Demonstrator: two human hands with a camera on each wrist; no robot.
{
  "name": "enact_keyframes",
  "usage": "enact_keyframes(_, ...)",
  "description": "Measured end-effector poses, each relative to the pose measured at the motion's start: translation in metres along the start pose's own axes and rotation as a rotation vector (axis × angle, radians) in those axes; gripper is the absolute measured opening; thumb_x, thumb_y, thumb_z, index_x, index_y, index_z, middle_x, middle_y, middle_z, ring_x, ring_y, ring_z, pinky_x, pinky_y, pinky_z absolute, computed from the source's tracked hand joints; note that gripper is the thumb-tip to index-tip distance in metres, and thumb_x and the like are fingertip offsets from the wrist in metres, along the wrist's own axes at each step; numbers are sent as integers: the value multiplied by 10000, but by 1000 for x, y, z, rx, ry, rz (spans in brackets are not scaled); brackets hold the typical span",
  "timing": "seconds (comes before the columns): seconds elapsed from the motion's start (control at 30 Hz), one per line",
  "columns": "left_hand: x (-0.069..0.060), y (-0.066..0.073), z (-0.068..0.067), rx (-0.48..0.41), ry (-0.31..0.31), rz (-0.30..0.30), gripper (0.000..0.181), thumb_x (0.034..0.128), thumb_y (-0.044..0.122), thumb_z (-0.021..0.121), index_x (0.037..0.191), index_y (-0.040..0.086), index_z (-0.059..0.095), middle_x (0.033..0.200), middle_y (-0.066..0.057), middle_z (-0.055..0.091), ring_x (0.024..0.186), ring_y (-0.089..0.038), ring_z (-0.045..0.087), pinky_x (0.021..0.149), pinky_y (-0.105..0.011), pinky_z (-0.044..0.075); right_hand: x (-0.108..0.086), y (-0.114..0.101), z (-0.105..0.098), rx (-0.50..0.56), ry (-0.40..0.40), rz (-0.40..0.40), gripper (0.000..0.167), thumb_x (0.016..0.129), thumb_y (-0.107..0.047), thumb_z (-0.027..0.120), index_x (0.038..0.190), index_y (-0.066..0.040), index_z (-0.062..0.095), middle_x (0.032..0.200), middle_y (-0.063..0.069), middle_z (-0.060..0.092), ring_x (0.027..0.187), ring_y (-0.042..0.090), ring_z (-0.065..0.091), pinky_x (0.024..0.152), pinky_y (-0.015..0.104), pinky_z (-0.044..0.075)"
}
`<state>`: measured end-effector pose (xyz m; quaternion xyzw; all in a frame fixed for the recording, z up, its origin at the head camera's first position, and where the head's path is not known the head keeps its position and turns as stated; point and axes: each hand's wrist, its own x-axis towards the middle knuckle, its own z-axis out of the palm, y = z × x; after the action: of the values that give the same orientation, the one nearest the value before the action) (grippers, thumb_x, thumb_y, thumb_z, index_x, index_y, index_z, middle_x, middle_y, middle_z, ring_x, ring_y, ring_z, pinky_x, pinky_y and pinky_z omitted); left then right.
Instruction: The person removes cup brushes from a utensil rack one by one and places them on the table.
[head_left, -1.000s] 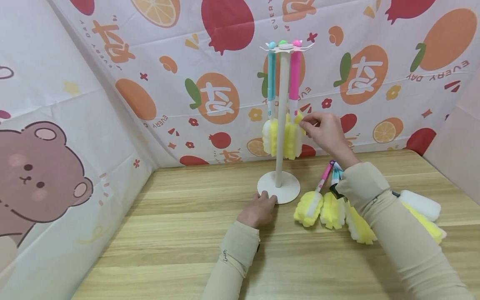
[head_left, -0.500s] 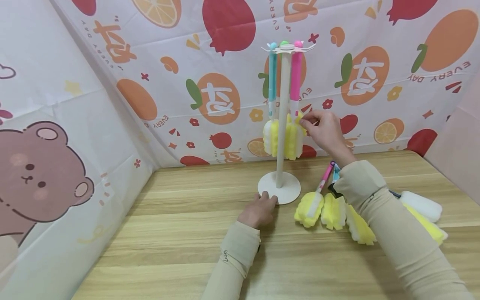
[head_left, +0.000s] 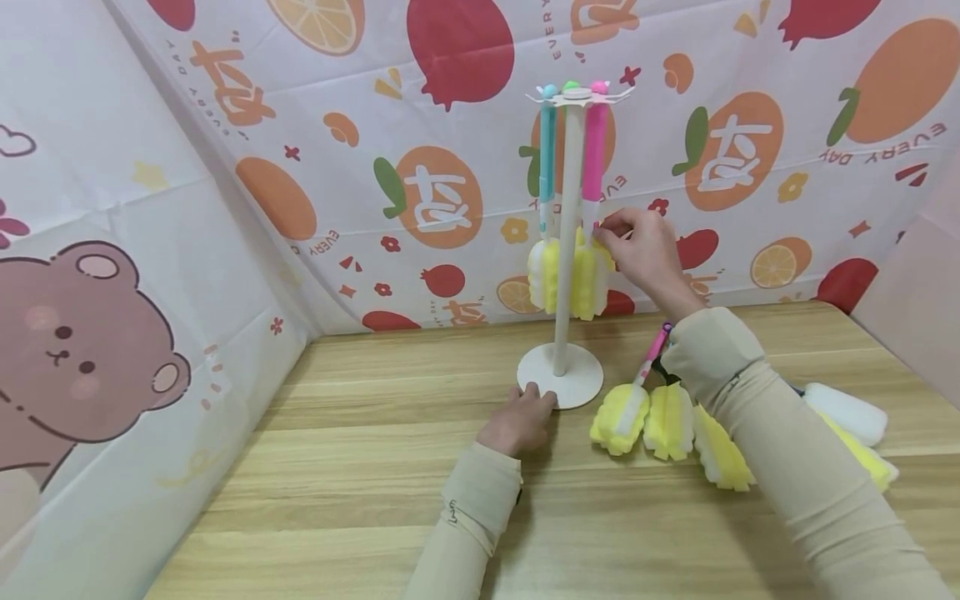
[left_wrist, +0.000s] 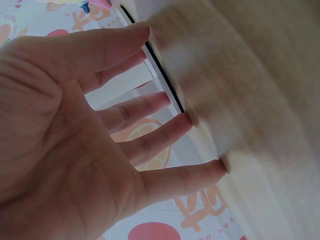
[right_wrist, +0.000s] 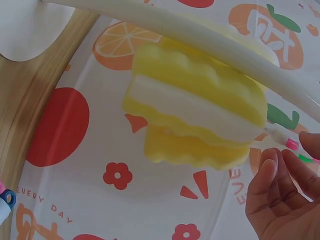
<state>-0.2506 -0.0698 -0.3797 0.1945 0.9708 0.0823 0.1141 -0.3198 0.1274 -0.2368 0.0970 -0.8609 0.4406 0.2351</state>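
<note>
A turquoise handle (head_left: 548,154) and a pink handle (head_left: 596,154) show above yellow-and-white sponges (head_left: 590,282) on a white stand (head_left: 567,250), upper center, against a white backdrop (head_left: 345,196) printed with red and orange fruit (head_left: 461,50); at left, a brown bear (head_left: 101,342).

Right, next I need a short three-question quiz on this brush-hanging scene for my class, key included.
1. True or false: the left hand is holding a brush.
2. In the head view, which brush handle hangs left of the white pole? A pink, B turquoise, C orange.
3. Fill in, from the head view: the loose sponge brushes lie to the ____ of the round base.

Key: 1. False; it touches the base. 2. B, the turquoise handle. 3. Right.
</note>
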Motion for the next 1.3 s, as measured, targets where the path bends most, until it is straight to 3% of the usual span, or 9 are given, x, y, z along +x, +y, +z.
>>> enact_keyframes(0.33, 0, -1, -1, -3, 7, 2, 216, 983, 44, 605, 1190, 105, 602, 1107, -108, 500, 1024, -291, 461, 726, -417, 500, 7, -3, 2, 11, -21, 30, 256, 1008, -174, 639, 1144, 32, 705, 1032, 191, 673, 843, 288, 592, 576, 174, 469)
enact_keyframes(0.57, 0, -2, 0, -7, 11, -1, 253, 977, 41, 613, 1217, 119, 611, 1130, -106, 509, 1032, -291, 467, 739, -429, 509, 14, -8, 5, 1, -21, 49, 291, 1005, -214, 646, 1124, 44, 705, 985, 184, 658, 794, 264, 562, 597, 234, 486)
enact_keyframes(0.8, 1, -1, 1, -1, 5, -3, 249, 986, 50, 607, 1225, 120, 608, 1130, -102, 504, 1036, -287, 464, 739, -426, 511, 21, -8, 10, 2, -19, 59, 281, 1001, -205, 643, 1003, 67, 714, 875, 166, 623, 815, 268, 525, 622, 284, 462)
enact_keyframes(0.93, 2, -1, 2, 0, 5, -1, 249, 984, 48, 608, 1222, 123, 605, 1129, -99, 503, 1037, -285, 462, 736, -422, 510, 22, -8, 10, -2, -21, 75, 298, 1009, -217, 639, 1084, 59, 722, 919, 171, 632, 831, 267, 531, 625, 273, 472)
enact_keyframes(1.17, 1, 0, 1, -5, 17, 9, 264, 969, 36, 616, 1222, 111, 608, 1128, -109, 509, 1041, -293, 468, 733, -418, 511, 20, -2, 10, -26, 12, -12, 256, 1014, -171, 637, 999, 73, 711, 939, 193, 650, 817, 281, 551, 631, 285, 469)
enact_keyframes(1.3, 1, 0, 1, -7, 15, 17, 248, 966, 29, 612, 1204, 98, 600, 1113, -114, 503, 1030, -293, 458, 721, -413, 505, 16, 2, 12, 2, 27, -29, 221, 1014, -141, 630, 1036, 66, 707, 928, 189, 644, 852, 282, 544, 678, 311, 459)
